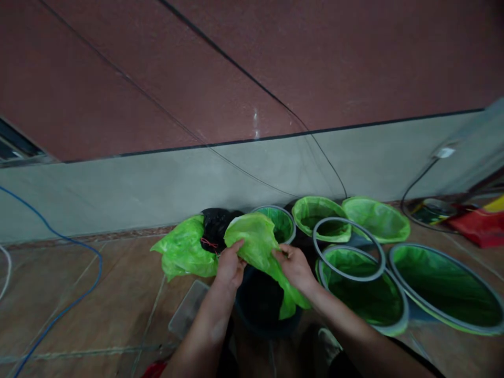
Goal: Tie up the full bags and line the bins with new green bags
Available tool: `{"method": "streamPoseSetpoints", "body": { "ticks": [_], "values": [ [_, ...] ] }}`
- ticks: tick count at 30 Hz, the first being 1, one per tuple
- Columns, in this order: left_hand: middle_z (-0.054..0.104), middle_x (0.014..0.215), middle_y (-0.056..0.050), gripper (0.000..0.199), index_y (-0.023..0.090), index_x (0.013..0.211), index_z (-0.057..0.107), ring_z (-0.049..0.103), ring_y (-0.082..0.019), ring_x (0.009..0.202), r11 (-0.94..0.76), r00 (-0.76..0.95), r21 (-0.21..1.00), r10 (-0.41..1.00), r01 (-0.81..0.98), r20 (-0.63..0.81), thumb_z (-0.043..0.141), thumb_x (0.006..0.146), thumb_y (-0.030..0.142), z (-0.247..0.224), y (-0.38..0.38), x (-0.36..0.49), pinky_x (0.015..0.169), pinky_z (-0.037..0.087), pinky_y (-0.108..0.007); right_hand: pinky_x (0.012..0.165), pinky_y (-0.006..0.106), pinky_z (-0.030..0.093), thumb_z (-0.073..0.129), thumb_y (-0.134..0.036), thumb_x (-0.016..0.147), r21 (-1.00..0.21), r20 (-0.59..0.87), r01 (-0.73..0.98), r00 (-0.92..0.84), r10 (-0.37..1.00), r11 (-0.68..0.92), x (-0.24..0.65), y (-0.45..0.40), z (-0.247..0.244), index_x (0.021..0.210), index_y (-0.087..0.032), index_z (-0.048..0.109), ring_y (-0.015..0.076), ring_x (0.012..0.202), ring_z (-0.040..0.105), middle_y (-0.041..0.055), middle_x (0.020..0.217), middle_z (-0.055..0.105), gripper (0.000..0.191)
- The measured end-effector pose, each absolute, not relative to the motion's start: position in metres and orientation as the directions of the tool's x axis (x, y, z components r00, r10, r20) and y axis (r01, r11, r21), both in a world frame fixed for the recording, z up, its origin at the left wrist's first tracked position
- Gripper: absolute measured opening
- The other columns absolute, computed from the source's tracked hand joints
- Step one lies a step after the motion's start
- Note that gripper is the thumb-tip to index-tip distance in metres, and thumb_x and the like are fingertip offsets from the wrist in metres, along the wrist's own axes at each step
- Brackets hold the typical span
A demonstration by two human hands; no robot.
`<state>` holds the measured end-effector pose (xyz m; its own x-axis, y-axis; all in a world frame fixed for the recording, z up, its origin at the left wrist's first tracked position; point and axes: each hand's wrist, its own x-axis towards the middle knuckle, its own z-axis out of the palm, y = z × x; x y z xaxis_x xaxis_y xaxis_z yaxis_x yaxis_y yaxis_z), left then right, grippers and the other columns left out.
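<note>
Stretched between my two hands is a thin green plastic bag (255, 239), above a dark bin (252, 323). My left hand (232, 266) pinches its left side, fingers closed. At the right side, my right hand (293, 265) is closed on the plastic, and a loose tail of it hangs down over the bin's opening. Inside, the bin looks dark. Just left of my left hand lie a crumpled heap of green bags (185, 249) and a black bag (216, 226) with a red tie. A loose grey ring (384, 257) rests on a green-lined bin (366, 310) right of my right hand.
More green-lined bins stand along the wall, one (293, 231) behind the bag and a large one (444, 325) at right. A clear plastic lid or tray (188, 310) lies on the floor. A blue hose (98, 268) curves at left; a red item (478, 228) sits far right.
</note>
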<state>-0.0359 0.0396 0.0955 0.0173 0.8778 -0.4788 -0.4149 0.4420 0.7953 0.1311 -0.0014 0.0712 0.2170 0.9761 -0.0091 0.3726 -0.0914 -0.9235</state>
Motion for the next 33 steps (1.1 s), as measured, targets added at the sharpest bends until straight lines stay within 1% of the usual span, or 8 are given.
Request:
{"method": "streamPoseSetpoints", "body": {
  "ticks": [3, 8, 12, 15, 17, 23, 27, 33],
  "values": [
    [0.075, 0.094, -0.004, 0.028, 0.018, 0.092, 0.066, 0.071, -0.019, 0.087, 0.37, -0.135, 0.854, 0.887, -0.366, -0.442, 0.073, 0.066, 0.026, 0.101, 0.039, -0.041, 0.072, 0.055, -0.027, 0.051, 0.026, 0.034, 0.056, -0.052, 0.078, -0.982, -0.016, 0.179, 0.272, 0.962, -0.066, 0.149, 0.01, 0.077, 0.063, -0.02, 0.055, 0.0117, 0.049, 0.041, -0.0041, 0.052, 0.046, 0.035],
    [0.076, 0.083, -0.005, 0.032, 0.014, 0.086, 0.071, 0.071, -0.02, 0.077, 0.213, -0.197, 0.914, 0.936, -0.347, -0.293, 0.08, 0.057, 0.025, 0.106, 0.044, -0.055, 0.072, 0.054, -0.029, 0.05, 0.025, 0.036, 0.068, -0.057, 0.067, -0.998, -0.063, -0.006, 0.369, 0.927, -0.065, 0.185, 0.014, 0.098, 0.067, -0.019, 0.06, 0.0122, 0.05, 0.046, -0.0027, 0.057, 0.056, 0.039],
    [0.075, 0.075, -0.004, 0.031, 0.012, 0.078, 0.073, 0.07, -0.019, 0.07, 0.163, -0.109, 0.908, 0.969, -0.385, -0.22, 0.084, 0.051, 0.024, 0.115, 0.046, -0.065, 0.072, 0.054, -0.028, 0.052, 0.028, 0.041, 0.074, -0.055, 0.061, -0.992, -0.124, -0.039, 0.385, 0.914, -0.118, 0.209, 0.011, 0.108, 0.067, -0.02, 0.064, 0.0154, 0.052, 0.053, -0.0015, 0.058, 0.061, 0.037],
    [0.074, 0.071, -0.003, 0.025, 0.014, 0.074, 0.074, 0.068, -0.017, 0.065, 0.147, 0.009, 0.886, 0.987, -0.441, -0.159, 0.083, 0.052, 0.021, 0.125, 0.044, -0.072, 0.069, 0.054, -0.027, 0.052, 0.029, 0.044, 0.078, -0.052, 0.056, -0.985, -0.173, -0.054, 0.427, 0.887, -0.166, 0.224, 0.009, 0.109, 0.066, -0.02, 0.066, 0.0165, 0.051, 0.055, 0.0, 0.059, 0.065, 0.035],
    [0.072, 0.066, -0.001, 0.02, 0.015, 0.071, 0.073, 0.067, -0.015, 0.06, 0.115, 0.014, 0.877, 0.992, -0.467, -0.123, 0.082, 0.054, 0.02, 0.13, 0.043, -0.077, 0.065, 0.054, -0.026, 0.052, 0.029, 0.044, 0.079, -0.048, 0.053, -0.979, -0.199, -0.058, 0.451, 0.87, -0.194, 0.234, 0.009, 0.106, 0.065, -0.019, 0.067, 0.0159, 0.05, 0.055, -0.0001, 0.059, 0.066, 0.034],
    [0.075, 0.078, -0.001, 0.022, 0.02, 0.075, 0.073, 0.069, -0.019, 0.073, -0.054, -0.075, 0.802, 0.997, -0.594, 0.011, 0.078, 0.053, 0.025, 0.141, 0.04, -0.099, 0.076, 0.057, -0.034, 0.048, 0.028, 0.043, 0.077, -0.04, 0.053, -0.964, -0.234, 0.003, 0.454, 0.86, -0.264, 0.254, 0.01, 0.097, 0.063, -0.02, 0.068, 0.0143, 0.047, 0.053, -0.0011, 0.055, 0.064, 0.024],
    [0.074, 0.08, -0.001, 0.023, 0.02, 0.077, 0.071, 0.068, -0.019, 0.074, -0.137, -0.116, 0.757, 0.99, -0.638, 0.081, 0.076, 0.057, 0.031, 0.145, 0.04, -0.111, 0.079, 0.056, -0.034, 0.048, 0.028, 0.043, 0.074, -0.037, 0.056, -0.966, -0.213, 0.037, 0.44, 0.872, -0.255, 0.256, 0.011, 0.092, 0.065, -0.02, 0.068, 0.0148, 0.049, 0.054, -0.0002, 0.056, 0.064, 0.02],
    [0.074, 0.087, -0.002, 0.031, 0.018, 0.091, 0.07, 0.069, -0.018, 0.079, -0.094, -0.13, 0.788, 0.991, -0.609, 0.018, 0.077, 0.062, 0.027, 0.146, 0.047, -0.108, 0.087, 0.054, -0.034, 0.063, 0.03, 0.051, 0.079, -0.038, 0.048, -0.953, -0.24, -0.294, 0.594, 0.768, -0.07, 0.248, 0.024, 0.085, 0.078, -0.02, 0.064, 0.0183, 0.07, 0.062, 0.002, 0.076, 0.067, 0.038]
  ]
}}
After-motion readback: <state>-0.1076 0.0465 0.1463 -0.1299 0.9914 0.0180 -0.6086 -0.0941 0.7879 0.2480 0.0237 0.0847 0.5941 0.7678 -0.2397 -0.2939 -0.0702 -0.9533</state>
